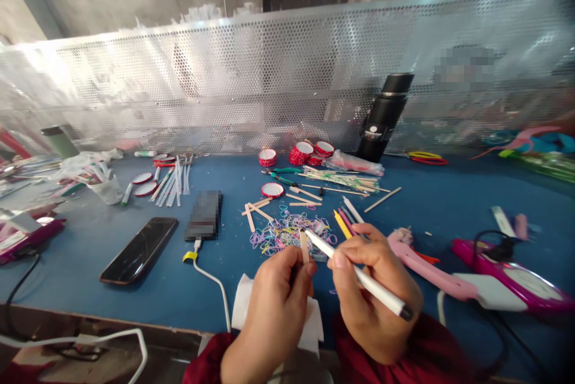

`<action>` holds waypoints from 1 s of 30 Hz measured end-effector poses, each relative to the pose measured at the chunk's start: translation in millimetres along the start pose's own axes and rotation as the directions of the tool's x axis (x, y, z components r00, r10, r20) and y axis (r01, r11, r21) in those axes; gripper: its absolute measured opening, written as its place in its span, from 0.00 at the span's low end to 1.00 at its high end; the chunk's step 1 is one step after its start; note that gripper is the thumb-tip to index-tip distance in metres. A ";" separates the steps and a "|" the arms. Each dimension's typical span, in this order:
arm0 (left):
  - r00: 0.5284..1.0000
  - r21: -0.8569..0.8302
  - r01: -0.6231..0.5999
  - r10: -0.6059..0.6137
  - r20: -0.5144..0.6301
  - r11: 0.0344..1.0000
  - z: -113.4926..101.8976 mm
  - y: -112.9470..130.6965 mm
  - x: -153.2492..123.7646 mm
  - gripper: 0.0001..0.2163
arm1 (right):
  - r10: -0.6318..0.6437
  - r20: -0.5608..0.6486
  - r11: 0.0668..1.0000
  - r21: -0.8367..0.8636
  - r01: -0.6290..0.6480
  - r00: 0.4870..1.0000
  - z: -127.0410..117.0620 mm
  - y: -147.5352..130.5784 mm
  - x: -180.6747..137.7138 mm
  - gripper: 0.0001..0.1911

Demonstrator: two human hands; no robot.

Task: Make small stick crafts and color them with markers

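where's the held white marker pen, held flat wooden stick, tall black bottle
Held white marker pen point(377, 289): head view, barrel
Held flat wooden stick point(304, 247): head view, exposed part
Tall black bottle point(384, 115): head view, body

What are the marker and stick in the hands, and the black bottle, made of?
The marker looks like smooth plastic, white with a soft sheen. The stick is probably wood: pale tan and matte. The black bottle may be smooth coated metal, since a silvery band shows near its top, though plastic is possible.
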State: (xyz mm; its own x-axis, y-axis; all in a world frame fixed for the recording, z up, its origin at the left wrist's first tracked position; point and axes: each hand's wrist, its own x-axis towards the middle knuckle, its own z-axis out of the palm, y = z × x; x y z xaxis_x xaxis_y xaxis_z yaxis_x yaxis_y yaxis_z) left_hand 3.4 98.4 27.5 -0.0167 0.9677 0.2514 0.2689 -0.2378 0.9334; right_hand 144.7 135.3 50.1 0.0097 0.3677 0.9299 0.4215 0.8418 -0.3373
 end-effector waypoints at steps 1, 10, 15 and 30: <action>1.000 -0.001 0.002 -0.002 0.002 1.000 0.0 0.0 0.0 0.13 | -0.004 0.005 1.000 0.003 0.004 1.000 0.1 -0.3 0.4 0.07; 1.000 -0.013 0.006 -0.006 0.006 1.000 0.3 -2.4 -0.1 0.13 | -0.015 0.021 1.000 -0.027 0.015 1.000 -0.6 -1.9 1.2 0.08; 1.000 -0.023 0.008 -0.008 -0.001 1.000 0.4 -3.9 -0.3 0.14 | -0.008 0.004 0.999 -0.033 0.008 1.000 -1.6 -1.4 0.3 0.08; 1.000 0.005 -0.002 0.002 -0.014 1.000 -0.6 -0.4 -0.7 0.14 | -0.023 -0.002 0.999 -0.025 0.023 1.000 -1.3 -1.5 0.3 0.08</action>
State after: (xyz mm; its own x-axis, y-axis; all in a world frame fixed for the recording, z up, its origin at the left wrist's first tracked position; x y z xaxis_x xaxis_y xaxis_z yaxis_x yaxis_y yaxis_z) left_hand 2.7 97.7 27.1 -0.0296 0.9659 0.2573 0.2734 -0.2397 0.9315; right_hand 145.3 133.6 51.0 0.0013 0.3473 0.9377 0.4441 0.8400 -0.3117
